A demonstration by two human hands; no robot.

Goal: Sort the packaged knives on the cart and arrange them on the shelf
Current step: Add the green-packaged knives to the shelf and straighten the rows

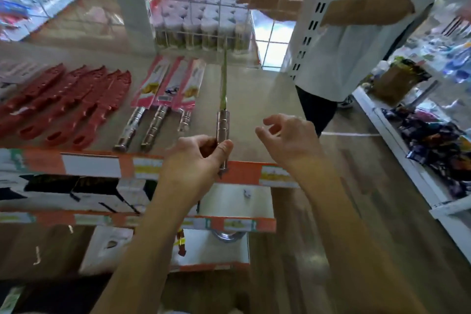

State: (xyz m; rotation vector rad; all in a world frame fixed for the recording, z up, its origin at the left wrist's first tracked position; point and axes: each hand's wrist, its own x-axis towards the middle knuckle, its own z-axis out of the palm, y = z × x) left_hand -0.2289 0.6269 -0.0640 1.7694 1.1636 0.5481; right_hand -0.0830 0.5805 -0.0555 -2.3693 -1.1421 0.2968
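Observation:
My left hand [196, 158] grips the steel handle of a packaged knife [223, 99]. The knife stands on edge over the shelf top [270, 99], so its sleeve shows as a thin green line pointing away from me. My right hand [285, 135] hovers just right of the handle, fingers curled and apart, holding nothing. Left of the held knife, three knives in pink sleeves [169, 84] lie side by side on the shelf with steel handles toward me. Further left lies a row of several red knives [66, 102].
The shelf front carries an orange price strip [244, 173], with lower shelves of boxed goods below. A wire basket of jars [201, 23] stands at the back. Another person in a white shirt [339, 41] stands at the right, beside a white rack of packets [433, 140].

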